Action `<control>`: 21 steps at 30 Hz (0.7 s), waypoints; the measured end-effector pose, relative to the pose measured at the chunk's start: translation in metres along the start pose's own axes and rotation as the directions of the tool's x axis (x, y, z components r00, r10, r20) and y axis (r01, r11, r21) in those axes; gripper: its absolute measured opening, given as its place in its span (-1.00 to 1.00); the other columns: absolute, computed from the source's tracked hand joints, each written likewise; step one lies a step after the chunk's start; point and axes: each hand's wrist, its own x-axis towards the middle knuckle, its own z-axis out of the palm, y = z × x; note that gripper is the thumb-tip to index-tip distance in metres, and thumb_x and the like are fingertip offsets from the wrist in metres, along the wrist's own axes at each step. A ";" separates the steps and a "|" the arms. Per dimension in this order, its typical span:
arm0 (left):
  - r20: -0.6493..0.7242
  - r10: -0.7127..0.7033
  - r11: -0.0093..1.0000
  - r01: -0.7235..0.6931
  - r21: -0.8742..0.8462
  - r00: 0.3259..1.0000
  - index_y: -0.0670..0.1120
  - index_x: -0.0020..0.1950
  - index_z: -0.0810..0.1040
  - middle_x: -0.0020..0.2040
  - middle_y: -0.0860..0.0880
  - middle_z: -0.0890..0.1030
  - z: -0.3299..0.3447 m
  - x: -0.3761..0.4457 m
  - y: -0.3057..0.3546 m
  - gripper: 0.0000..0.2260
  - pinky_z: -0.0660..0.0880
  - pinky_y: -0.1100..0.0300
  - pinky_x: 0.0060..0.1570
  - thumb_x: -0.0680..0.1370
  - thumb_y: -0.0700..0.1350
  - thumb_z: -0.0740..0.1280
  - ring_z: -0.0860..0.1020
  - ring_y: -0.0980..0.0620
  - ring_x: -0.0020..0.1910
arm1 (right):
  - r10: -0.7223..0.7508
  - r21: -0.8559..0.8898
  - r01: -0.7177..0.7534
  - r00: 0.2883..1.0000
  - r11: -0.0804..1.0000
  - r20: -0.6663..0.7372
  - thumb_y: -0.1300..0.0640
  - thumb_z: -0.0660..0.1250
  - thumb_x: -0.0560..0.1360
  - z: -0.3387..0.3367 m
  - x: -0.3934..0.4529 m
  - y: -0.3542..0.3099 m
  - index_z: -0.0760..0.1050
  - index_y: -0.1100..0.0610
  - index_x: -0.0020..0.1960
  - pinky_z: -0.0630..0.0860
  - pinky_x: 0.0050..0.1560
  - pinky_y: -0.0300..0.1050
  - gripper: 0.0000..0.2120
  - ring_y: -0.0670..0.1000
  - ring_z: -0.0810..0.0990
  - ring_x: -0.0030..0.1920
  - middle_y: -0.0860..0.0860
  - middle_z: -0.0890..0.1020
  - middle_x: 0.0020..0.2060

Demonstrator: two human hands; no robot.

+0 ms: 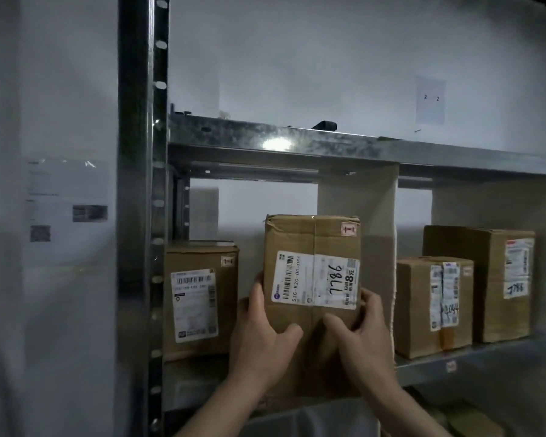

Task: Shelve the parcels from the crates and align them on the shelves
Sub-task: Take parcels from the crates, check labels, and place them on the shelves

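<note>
My left hand (260, 339) and right hand (358, 334): both grips closed on parcel (311, 275) | parcel upright at shelf (473, 357) front | between two boxed parcels.

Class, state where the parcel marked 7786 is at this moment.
In the head view the parcel marked 7786 is centre frame, gripped by the left hand and right hand, between the left-end box and the small taped box.

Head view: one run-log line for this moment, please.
phase: shelving | held: parcel 7786 | left hand: grips lower left | right hand: grips lower right | neighbours: left box, right box
</note>
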 end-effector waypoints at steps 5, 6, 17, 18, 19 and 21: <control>-0.010 -0.063 0.998 0.063 0.000 0.998 0.28 0.53 0.04 0.35 0.13 0.44 0.018 0.006 -0.007 -0.10 0.51 0.04 0.26 0.29 0.02 0.41 0.47 0.13 0.28 | 0.021 0.015 -0.022 0.998 1.000 0.061 0.26 0.50 0.38 0.004 0.016 0.029 0.21 -0.17 0.31 0.43 0.13 -0.14 -0.30 -0.10 0.53 0.12 -0.18 0.55 0.10; -0.015 -0.070 0.998 0.070 0.002 0.997 0.27 0.53 0.04 0.34 0.14 0.45 0.020 0.007 -0.008 -0.10 0.50 0.07 0.27 0.31 -0.02 0.43 0.46 0.13 0.28 | 0.027 0.016 -0.029 0.997 0.999 0.077 0.26 0.50 0.36 0.005 0.019 0.033 0.20 -0.19 0.31 0.44 0.14 -0.11 -0.27 -0.10 0.53 0.13 -0.18 0.54 0.11; -0.064 -0.132 0.991 0.134 0.022 0.989 0.14 0.54 0.11 0.29 0.09 0.49 0.041 0.017 -0.022 -0.18 0.45 0.33 0.07 0.40 -0.20 0.44 0.51 0.16 0.17 | 0.024 0.071 -0.034 0.991 0.997 0.133 0.27 0.50 0.36 0.016 0.039 0.064 0.11 -0.29 0.32 0.46 0.18 -0.07 -0.18 -0.16 0.47 0.13 -0.28 0.48 0.09; -0.067 -0.133 0.991 0.134 0.018 0.989 0.14 0.53 0.12 0.29 0.10 0.49 0.042 0.018 -0.023 -0.19 0.45 0.34 0.06 0.40 -0.20 0.44 0.51 0.17 0.17 | 0.019 0.079 -0.030 0.990 0.996 0.137 0.28 0.50 0.37 0.016 0.040 0.066 0.12 -0.27 0.33 0.45 0.19 -0.07 -0.19 -0.15 0.46 0.15 -0.27 0.47 0.11; -0.063 -0.139 0.990 0.140 0.011 0.988 0.15 0.52 0.13 0.28 0.10 0.49 0.043 0.018 -0.024 -0.20 0.45 0.36 0.04 0.40 -0.20 0.44 0.51 0.19 0.16 | 0.014 0.088 -0.027 0.990 0.996 0.141 0.28 0.50 0.38 0.016 0.040 0.067 0.12 -0.25 0.34 0.44 0.20 -0.09 -0.20 -0.14 0.46 0.17 -0.24 0.47 0.12; -0.057 -0.161 0.987 0.161 0.003 0.985 0.16 0.50 0.15 0.26 0.12 0.50 0.045 0.017 -0.025 -0.22 0.44 0.40 0.00 0.39 -0.18 0.45 0.50 0.22 0.13 | 0.005 0.100 -0.019 0.990 0.995 0.143 0.28 0.48 0.39 0.015 0.039 0.069 0.13 -0.25 0.33 0.43 0.15 -0.15 -0.22 -0.12 0.48 0.18 -0.23 0.48 0.13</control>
